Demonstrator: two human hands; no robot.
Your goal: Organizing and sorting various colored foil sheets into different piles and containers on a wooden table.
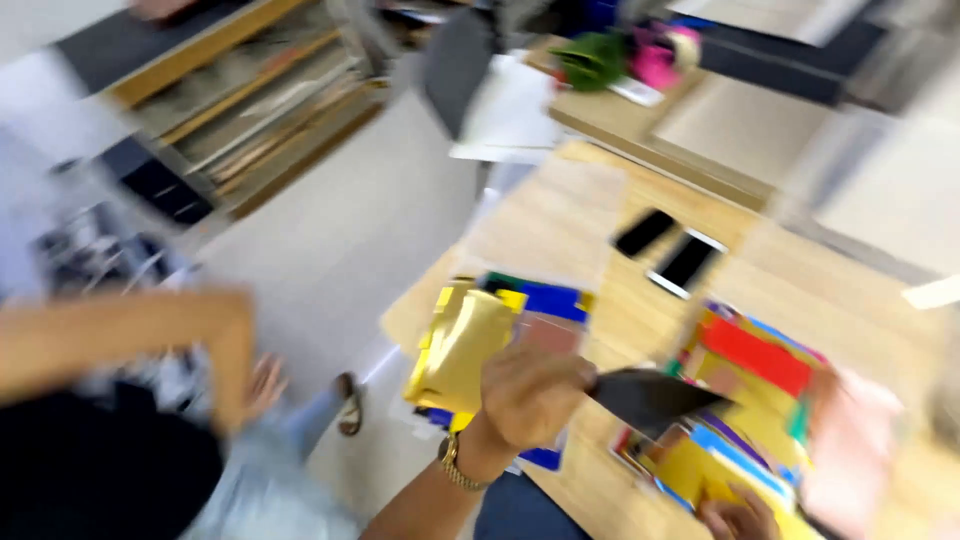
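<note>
Wooden table [560, 225] fills the frame centre, piles of glossy coloured paper sheets [755, 400] lower right and gold ones [465, 350] mid-frame, left hand [530, 395] pinching a thin dark sheet [650, 398] by its edge, light, floppy, probably slick, right hand [738, 518] bottom edge, grip blurred, cannot tell.

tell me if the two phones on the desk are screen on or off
Off, as far as the blur shows: both phones lie flat on the wooden desk with dark screens.

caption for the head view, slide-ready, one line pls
Blurred head view: left hand holds a dark paper sheet over a wooden table strewn with coloured papers; right hand at bottom edge.
</note>
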